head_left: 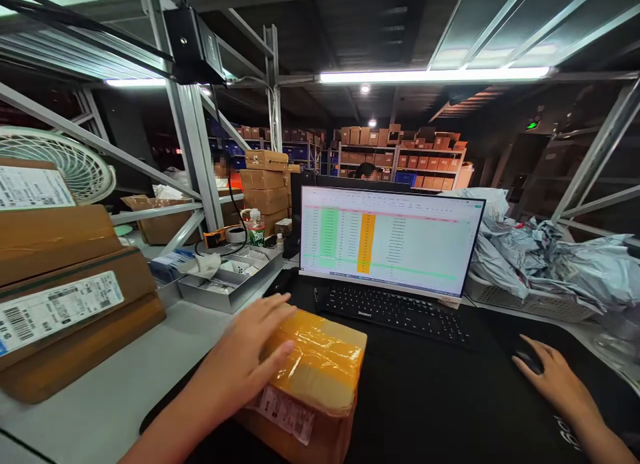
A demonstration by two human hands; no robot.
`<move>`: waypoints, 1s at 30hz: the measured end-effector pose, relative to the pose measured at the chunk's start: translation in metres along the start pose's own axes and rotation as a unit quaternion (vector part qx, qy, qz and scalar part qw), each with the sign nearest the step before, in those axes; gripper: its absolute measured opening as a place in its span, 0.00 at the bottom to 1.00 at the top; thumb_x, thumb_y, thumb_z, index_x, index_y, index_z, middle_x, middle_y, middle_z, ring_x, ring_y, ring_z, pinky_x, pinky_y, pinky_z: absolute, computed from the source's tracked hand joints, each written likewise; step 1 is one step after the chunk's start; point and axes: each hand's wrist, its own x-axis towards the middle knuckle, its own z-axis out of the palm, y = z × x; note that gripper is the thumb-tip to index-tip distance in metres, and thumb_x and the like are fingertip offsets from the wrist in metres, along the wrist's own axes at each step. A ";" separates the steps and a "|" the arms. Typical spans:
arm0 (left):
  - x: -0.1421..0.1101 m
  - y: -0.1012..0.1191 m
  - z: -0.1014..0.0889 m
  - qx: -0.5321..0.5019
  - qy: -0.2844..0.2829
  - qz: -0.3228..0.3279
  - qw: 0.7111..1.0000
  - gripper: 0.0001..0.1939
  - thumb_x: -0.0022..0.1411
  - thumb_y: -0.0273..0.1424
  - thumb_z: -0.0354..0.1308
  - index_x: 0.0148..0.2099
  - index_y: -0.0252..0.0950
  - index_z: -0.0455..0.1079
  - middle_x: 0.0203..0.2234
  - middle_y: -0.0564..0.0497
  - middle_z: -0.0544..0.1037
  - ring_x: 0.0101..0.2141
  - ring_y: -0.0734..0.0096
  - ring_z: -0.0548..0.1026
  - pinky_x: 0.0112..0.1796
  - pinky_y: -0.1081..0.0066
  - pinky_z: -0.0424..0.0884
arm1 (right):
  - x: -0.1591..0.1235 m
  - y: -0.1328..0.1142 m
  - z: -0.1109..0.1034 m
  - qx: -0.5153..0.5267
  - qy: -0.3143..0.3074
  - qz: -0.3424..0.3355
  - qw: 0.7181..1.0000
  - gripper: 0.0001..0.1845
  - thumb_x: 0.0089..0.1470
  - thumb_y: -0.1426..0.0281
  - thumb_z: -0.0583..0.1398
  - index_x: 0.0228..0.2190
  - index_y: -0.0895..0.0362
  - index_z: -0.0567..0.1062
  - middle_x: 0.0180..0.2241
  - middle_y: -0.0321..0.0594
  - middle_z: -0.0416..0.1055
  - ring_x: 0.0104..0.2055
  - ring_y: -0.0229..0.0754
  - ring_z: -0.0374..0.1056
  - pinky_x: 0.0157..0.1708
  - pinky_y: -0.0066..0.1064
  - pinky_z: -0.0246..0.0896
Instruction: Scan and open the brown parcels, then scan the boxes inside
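Head-worn view looks forward and down over the near desk [195, 331].

White table [187, 337]: labelled brown cartons [135, 274], grey divided tray [230, 301], black mat [430, 404] under yellow-taped brown box [323, 361], black keyboard [395, 311], black mouse [530, 362].

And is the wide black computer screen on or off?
It's on: the wide black computer screen glows with rows of tiny writing, plus green and orange columns.
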 end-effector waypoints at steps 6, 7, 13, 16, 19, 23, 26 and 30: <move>-0.002 0.009 0.027 0.063 -0.048 0.061 0.995 0.29 0.64 0.49 0.58 0.64 0.47 0.70 0.59 0.45 0.75 0.55 0.48 0.76 0.55 0.52 0.73 | -0.004 0.019 0.014 0.061 -0.046 -0.023 0.997 0.31 0.50 0.50 0.55 0.51 0.53 0.75 0.52 0.52 0.71 0.56 0.61 0.70 0.57 0.50 0.64; -0.009 0.005 0.030 0.073 -0.034 0.069 0.994 0.30 0.64 0.50 0.58 0.65 0.48 0.68 0.60 0.46 0.74 0.55 0.48 0.75 0.55 0.52 0.73 | -0.005 0.017 0.012 0.055 -0.045 -0.021 0.997 0.31 0.50 0.51 0.55 0.50 0.54 0.75 0.52 0.51 0.71 0.55 0.61 0.70 0.57 0.50 0.64; -0.045 -0.011 0.036 0.101 0.033 0.098 0.989 0.35 0.64 0.50 0.57 0.70 0.50 0.58 0.59 0.45 0.73 0.53 0.50 0.75 0.51 0.58 0.73 | -0.010 -0.012 -0.014 0.019 -0.081 -0.010 0.996 0.28 0.53 0.54 0.54 0.51 0.54 0.76 0.53 0.54 0.70 0.52 0.61 0.72 0.49 0.48 0.68; -0.048 -0.012 0.036 0.106 0.062 0.095 0.988 0.34 0.64 0.51 0.55 0.68 0.47 0.61 0.56 0.44 0.74 0.51 0.50 0.75 0.51 0.58 0.71 | -0.009 -0.019 -0.020 0.013 -0.083 0.009 0.996 0.32 0.51 0.52 0.52 0.50 0.55 0.76 0.53 0.55 0.70 0.50 0.63 0.72 0.48 0.51 0.69; -0.040 -0.014 0.032 0.097 0.062 0.113 0.987 0.33 0.61 0.52 0.57 0.64 0.44 0.65 0.54 0.44 0.76 0.50 0.49 0.76 0.52 0.59 0.71 | -0.008 -0.018 -0.018 0.006 -0.080 0.020 0.997 0.34 0.49 0.50 0.51 0.50 0.55 0.77 0.53 0.53 0.69 0.50 0.63 0.72 0.48 0.52 0.68; -0.025 -0.024 0.019 0.057 0.036 0.145 0.987 0.29 0.61 0.53 0.57 0.59 0.44 0.69 0.51 0.45 0.78 0.51 0.50 0.75 0.63 0.55 0.63 | -0.008 -0.016 -0.014 -0.010 -0.074 0.015 0.997 0.32 0.50 0.51 0.52 0.50 0.53 0.78 0.54 0.51 0.69 0.51 0.61 0.72 0.47 0.49 0.68; -0.023 -0.037 0.015 0.061 0.024 0.151 0.986 0.28 0.64 0.53 0.54 0.60 0.45 0.67 0.51 0.45 0.77 0.54 0.49 0.73 0.65 0.53 0.59 | -0.008 -0.018 -0.014 -0.014 -0.071 0.017 0.997 0.34 0.49 0.51 0.51 0.50 0.56 0.78 0.54 0.53 0.68 0.52 0.62 0.70 0.48 0.50 0.68; -0.028 -0.050 0.020 0.092 0.029 0.129 0.987 0.30 0.64 0.52 0.55 0.62 0.43 0.66 0.53 0.42 0.75 0.58 0.45 0.70 0.61 0.52 0.64 | -0.010 -0.024 -0.025 -0.020 -0.088 0.033 0.995 0.36 0.52 0.51 0.51 0.56 0.57 0.73 0.54 0.56 0.68 0.51 0.64 0.71 0.41 0.49 0.69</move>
